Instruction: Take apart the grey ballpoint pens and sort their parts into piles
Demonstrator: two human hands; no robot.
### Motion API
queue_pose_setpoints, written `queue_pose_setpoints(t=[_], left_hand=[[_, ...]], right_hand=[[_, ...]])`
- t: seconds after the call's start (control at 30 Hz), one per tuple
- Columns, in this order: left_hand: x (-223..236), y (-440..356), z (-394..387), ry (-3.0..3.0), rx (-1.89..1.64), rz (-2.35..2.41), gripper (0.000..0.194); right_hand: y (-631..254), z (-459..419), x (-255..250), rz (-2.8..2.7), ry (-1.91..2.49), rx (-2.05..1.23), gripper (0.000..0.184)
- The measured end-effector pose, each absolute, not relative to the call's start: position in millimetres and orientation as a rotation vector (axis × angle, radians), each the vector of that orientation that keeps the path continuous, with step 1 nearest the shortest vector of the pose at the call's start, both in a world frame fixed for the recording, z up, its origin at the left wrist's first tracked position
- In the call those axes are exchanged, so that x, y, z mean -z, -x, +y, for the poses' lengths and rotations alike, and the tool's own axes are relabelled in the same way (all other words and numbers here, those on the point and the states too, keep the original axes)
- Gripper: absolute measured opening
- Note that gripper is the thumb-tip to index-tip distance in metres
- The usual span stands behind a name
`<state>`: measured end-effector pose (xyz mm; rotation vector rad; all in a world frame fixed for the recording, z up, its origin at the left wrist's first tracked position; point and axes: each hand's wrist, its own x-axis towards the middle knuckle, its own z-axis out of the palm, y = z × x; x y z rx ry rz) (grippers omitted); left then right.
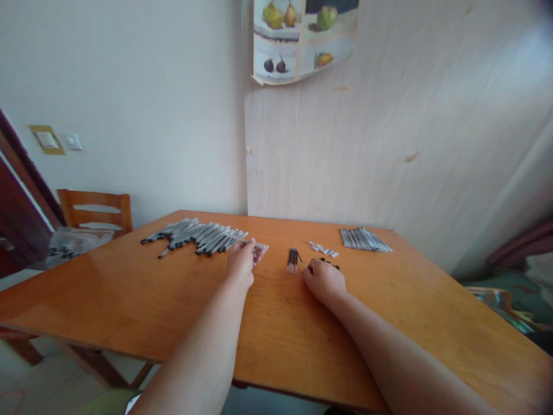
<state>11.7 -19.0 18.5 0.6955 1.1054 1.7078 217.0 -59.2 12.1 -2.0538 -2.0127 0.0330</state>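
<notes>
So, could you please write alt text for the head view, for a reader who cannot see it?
At a wooden table, a person's left hand holds translucent pen tubes while the right hand rests beside a row of dark pen refills. Black-tipped pens lie spread left, slim pens lined up right, and fruit paintings hang behind.

Between the two forearms, a strip of bare wood on the table [276, 346] is left open from the near edge up to the dark refills [292, 260]. Wider bare stretches are offered outside each forearm. Far left, passage is blocked by the spread of pens [207, 235], approached closely by the left hand [242, 260] and its pale tubes [260, 248]. Beyond the right hand [324, 279], the way is obstructed by black caps [330, 263], white pieces [324, 249] and a flat row of pens [365, 239].
</notes>
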Motion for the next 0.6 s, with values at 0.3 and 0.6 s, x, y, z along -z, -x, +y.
queue_pose_setpoints(t=[0.3,0.6], left_hand=[[-17.5,-13.5,-20.0,-0.73,-1.684,1.107,0.027],[-18.6,-14.4,-21.9,-0.73,-1.676,1.11,0.022]], right_hand=[[-215.7,-60.0,-10.3,-2.06,1.974,-0.101,0.036],[-216.9,-58.9,-8.5,-2.14,1.873,-0.143,0.035]])
